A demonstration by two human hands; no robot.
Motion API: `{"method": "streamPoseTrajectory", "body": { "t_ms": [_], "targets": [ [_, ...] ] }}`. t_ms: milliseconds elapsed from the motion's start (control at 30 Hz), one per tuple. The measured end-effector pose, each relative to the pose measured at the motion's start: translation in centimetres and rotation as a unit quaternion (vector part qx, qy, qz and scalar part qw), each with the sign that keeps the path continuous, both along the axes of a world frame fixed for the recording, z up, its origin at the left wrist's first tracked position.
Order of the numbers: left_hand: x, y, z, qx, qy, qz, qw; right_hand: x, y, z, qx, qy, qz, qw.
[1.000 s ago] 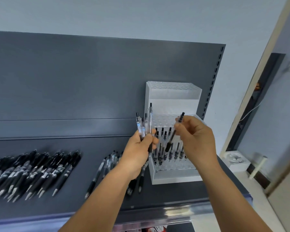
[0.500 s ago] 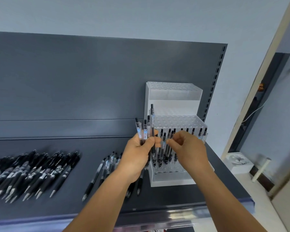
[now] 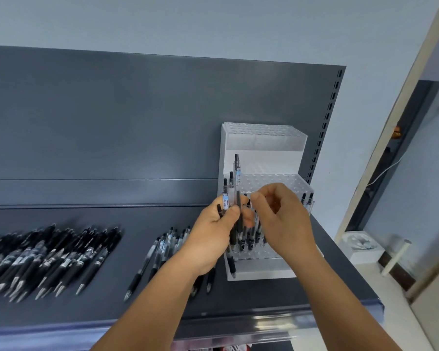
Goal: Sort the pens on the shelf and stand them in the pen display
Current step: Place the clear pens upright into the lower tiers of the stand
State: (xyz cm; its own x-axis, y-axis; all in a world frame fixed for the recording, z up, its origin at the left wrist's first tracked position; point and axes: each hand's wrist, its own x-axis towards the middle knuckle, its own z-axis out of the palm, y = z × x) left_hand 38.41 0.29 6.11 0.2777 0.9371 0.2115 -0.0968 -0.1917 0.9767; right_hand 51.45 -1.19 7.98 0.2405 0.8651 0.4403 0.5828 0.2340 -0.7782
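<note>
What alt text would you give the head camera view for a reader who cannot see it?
A person's left hand grips a bunch of pens upright in front of a white tiered pen display on a dark shelf, while the right hand reaches toward them with curled fingers. More pens lie in a pile on the shelf to the left.

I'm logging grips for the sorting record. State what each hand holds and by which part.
The left hand grips a bundle of pens around their middles, tops up. The right hand is curled beside them; whether it pinches anything cannot be told.
</note>
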Motion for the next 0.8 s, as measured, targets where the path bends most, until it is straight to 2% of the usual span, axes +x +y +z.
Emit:
{"method": "streamPoseTrajectory", "body": {
  "t_ms": [67, 167, 300, 500, 633, 800],
  "targets": [
    [0.0, 0.0, 0.2, -0.032, -0.045, -0.007, 0.998, -0.4, -0.6, 0.1, -0.007, 0.041, 0.031, 0.999],
    [-0.1, 0.1, 0.9, -0.069, -0.12, -0.001, 0.99, -0.8, -1.6, -0.2, -0.057, 0.038, 0.07, 0.995],
    [0.0, 0.0, 1.5, -0.077, -0.169, 0.001, 0.983, -1.5, -2.3, -0.4, -0.144, 0.035, 0.116, 0.982],
    [0.5, -0.3, 1.6, -0.088, -0.158, 0.035, 0.983, -2.6, -3.0, -0.5, -0.081, -0.038, 0.07, 0.994],
    [1.0, -0.5, 1.8, -0.094, -0.161, 0.036, 0.982, -2.5, -3.1, -0.8, -0.038, -0.145, 0.04, 0.988],
    [1.3, -0.3, 2.6, -0.089, -0.173, 0.045, 0.98, -1.1, -3.5, -0.8, -0.044, -0.203, 0.076, 0.975]
  ]
}}
